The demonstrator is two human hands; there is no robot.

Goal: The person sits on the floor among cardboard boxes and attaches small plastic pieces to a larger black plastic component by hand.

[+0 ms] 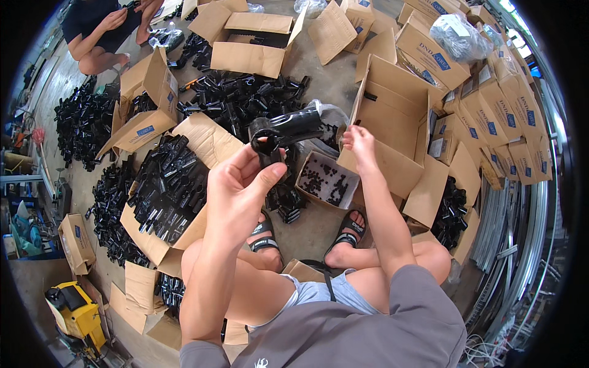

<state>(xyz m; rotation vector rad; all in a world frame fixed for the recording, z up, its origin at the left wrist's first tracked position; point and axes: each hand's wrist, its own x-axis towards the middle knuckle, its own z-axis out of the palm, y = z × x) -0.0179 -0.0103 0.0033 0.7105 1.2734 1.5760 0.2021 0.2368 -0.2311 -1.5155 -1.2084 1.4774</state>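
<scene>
Raised in front of me, my left hand [245,178] is closed round a shiny black tubular fitting [294,126]. The fitting has a round, hollow end near my fingers, and its longer arm points to the right. My right hand [360,146] is at the near left side of a large open carton [392,110], apart from the fitting. Its fingers are curled together, and whatever they may hold is too small to make out. Below the hands stands a small open box [302,184] with many little black pieces inside. A clear plastic bag [334,116] with similar pieces lies behind it.
Heaps of black fittings [236,101] cover the floor ahead, and an opened carton [199,230] of them is at left. Stacked cartons [491,116] and long metal bars [503,227] line the right. A yellow machine [80,316] stands lower left. Another person [101,30] sits far left.
</scene>
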